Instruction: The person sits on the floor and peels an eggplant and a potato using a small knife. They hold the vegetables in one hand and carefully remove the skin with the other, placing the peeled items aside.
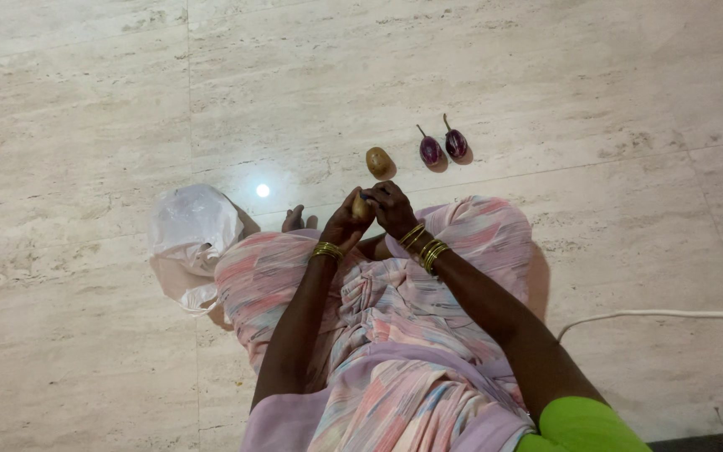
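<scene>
I sit on a pale marble floor in a pink patterned garment, both forearms stretched over my knees. My left hand (pixel 345 224) and my right hand (pixel 392 209) meet around a small brown potato (pixel 361 206), which is mostly hidden by the fingers. Whether the right hand also holds a tool cannot be made out. Gold bangles circle both wrists. On the floor just beyond my hands lie another brown potato (pixel 378 161) and two small purple eggplants (pixel 430 151) (pixel 456 143) with stems, side by side.
A crumpled white plastic bag (pixel 192 226) lies on the floor beside my left knee. A white cable (pixel 663 315) runs across the floor at the right. A bright light reflection shows on the tiles near the bag. My toes peek out ahead of the left knee.
</scene>
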